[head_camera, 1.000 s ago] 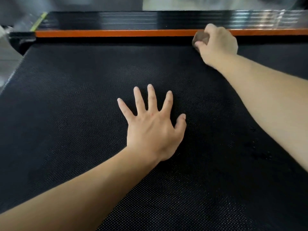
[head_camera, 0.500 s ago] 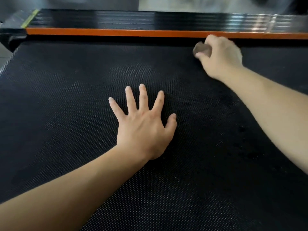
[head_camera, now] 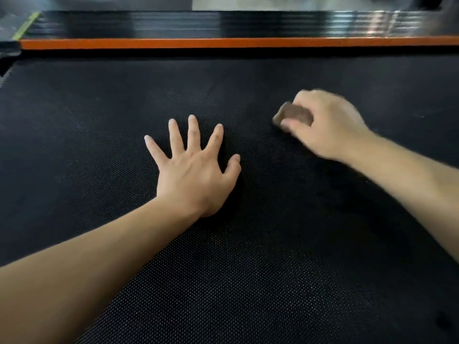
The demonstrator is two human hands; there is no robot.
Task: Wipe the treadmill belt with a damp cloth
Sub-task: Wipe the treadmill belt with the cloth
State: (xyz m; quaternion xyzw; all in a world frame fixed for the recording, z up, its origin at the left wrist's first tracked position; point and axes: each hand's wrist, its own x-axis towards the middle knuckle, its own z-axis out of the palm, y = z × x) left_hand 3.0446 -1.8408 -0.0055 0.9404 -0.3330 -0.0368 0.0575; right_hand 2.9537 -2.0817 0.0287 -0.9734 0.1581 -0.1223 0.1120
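The black textured treadmill belt (head_camera: 99, 115) fills most of the view. My left hand (head_camera: 193, 170) lies flat on the belt near the middle, fingers spread and straight. My right hand (head_camera: 327, 125) is to its right, a little farther away, and grips a small wadded brown cloth (head_camera: 294, 115) against the belt. The right hand and cloth are blurred by motion. Most of the cloth is hidden under the fingers.
An orange strip (head_camera: 173, 42) runs across the far edge of the belt, with a glossy black ribbed cover (head_camera: 173, 23) behind it. The belt's left edge (head_camera: 5, 75) shows at the far left, with grey floor beyond.
My right hand has pulled the cloth back from the orange strip toward me along the belt. My left hand stays flat in the same place on the belt.
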